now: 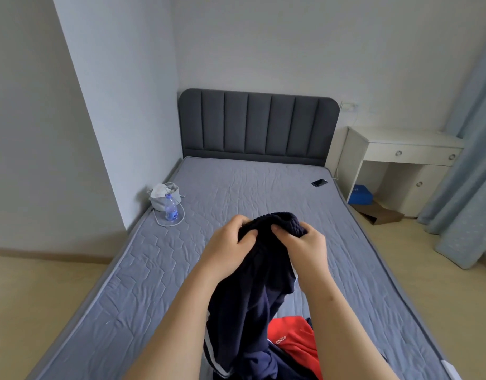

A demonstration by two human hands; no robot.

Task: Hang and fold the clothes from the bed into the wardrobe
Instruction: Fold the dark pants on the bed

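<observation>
Both hands, left hand (pixel 227 240) and right hand (pixel 302 244), grip the bunched waistband of dark navy trousers (pixel 252 292) with curled fingers (pixel 278 231), above the bed (pixel 143 270).

Pretty clearly a bedroom in somebody's home. There's a bed (pixel 250 187) with a grey quilted mattress cover and a dark padded headboard (pixel 258 124) pushed into the corner. Just beside it is a white surface (pixel 400 137) with drawers and a cupboard under it. Pale blue curtains (pixel 466 160) hang on the right, and the walls are plain white over a light wood-look floor (pixel 44 292). The lived-in bits are a phone (pixel 319 182), a water bottle (pixel 171 208) and a small pouch (pixel 161 197) sitting on the mattress, plus loose clothes (pixel 250 311) at the near end.
</observation>
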